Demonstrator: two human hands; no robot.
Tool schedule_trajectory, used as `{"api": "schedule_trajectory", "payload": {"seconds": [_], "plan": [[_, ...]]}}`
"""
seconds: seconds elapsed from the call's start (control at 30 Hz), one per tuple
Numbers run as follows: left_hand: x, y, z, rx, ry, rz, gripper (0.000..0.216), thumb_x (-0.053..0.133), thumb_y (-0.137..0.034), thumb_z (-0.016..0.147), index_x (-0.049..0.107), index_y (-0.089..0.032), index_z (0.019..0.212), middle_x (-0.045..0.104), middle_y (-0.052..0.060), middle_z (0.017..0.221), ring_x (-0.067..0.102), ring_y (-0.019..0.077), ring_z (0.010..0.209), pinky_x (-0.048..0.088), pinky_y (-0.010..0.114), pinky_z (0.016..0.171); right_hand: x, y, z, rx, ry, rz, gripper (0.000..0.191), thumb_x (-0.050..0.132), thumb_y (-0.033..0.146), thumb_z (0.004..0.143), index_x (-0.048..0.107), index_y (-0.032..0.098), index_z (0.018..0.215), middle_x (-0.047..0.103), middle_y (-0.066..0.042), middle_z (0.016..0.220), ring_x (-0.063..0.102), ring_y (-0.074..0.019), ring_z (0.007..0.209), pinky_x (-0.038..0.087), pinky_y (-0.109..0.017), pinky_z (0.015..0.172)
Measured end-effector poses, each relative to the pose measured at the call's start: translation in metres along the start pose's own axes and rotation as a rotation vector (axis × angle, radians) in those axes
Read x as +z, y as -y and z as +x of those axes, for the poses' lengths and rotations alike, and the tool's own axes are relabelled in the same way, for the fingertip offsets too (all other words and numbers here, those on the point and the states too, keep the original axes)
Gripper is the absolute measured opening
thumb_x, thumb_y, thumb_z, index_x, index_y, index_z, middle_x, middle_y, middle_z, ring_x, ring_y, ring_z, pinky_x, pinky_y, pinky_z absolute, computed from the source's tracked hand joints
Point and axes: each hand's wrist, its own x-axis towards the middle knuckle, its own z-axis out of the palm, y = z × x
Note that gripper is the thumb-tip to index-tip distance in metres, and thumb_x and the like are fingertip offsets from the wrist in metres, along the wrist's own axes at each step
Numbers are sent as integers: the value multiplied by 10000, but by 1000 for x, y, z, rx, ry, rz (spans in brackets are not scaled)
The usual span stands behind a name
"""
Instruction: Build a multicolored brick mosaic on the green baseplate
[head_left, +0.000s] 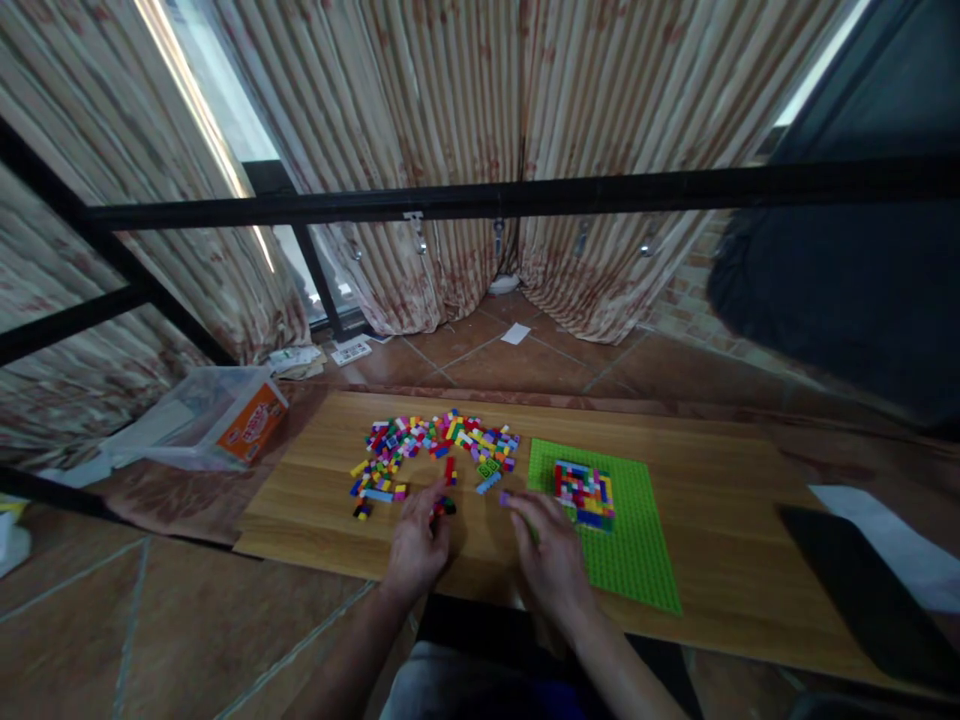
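My left hand [418,538] rests low over the wooden table, its fingers stretched forward and apart from the thumb, with no brick visible in it. Just beyond its fingertips stands a red toy brick [450,470], and a few dark and red bricks [447,507] lie at its right side. My right hand [553,555] pinches a small purple brick [505,498] between thumb and finger, close to the left edge of the green baseplate [637,560]. On that plate sits a multicoloured block of joined bricks [585,495], partly behind my right hand.
A heap of loose coloured bricks [442,432] spreads across the table [300,500]. Light blue and green pieces [489,482] lie between the hands. A clear plastic box [217,415] stands off the left end. A dark flat object [862,590] lies at right. A black rail [480,200] crosses beyond.
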Motion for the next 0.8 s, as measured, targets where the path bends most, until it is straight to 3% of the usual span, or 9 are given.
{"api": "schedule_trajectory", "payload": {"seconds": [0.17,0.33,0.63,0.8], "plan": [[1,3,-1,10,7,-31,552,458,-33,737,512,-225,1252,621,43,1207,563,201,1132,472,390,989,43,18,7,-67,217,-61,238,445,174,893,649,206,1012,622,-80,1033,557,-224,995,456,-375,888],[0,2,0,10,16,-28,537,459,-42,757,510,-214,1263,644,45,1176,567,201,1116,475,388,983,62,30,16,-18,278,-202,183,517,186,866,654,226,980,623,-61,1017,536,-244,995,413,-416,917],[-3,-5,4,32,12,43,376,477,-112,813,590,-207,1159,676,51,1106,588,219,1063,484,402,949,64,28,16,5,249,-235,95,549,192,864,635,219,831,631,-45,919,538,-243,951,400,-413,906],[-4,-6,5,58,26,60,338,476,-151,845,591,-210,1157,681,49,1088,593,216,1037,484,396,930,52,23,6,46,184,-44,106,517,180,862,616,209,837,637,-49,882,578,-213,878,446,-351,821]]}}
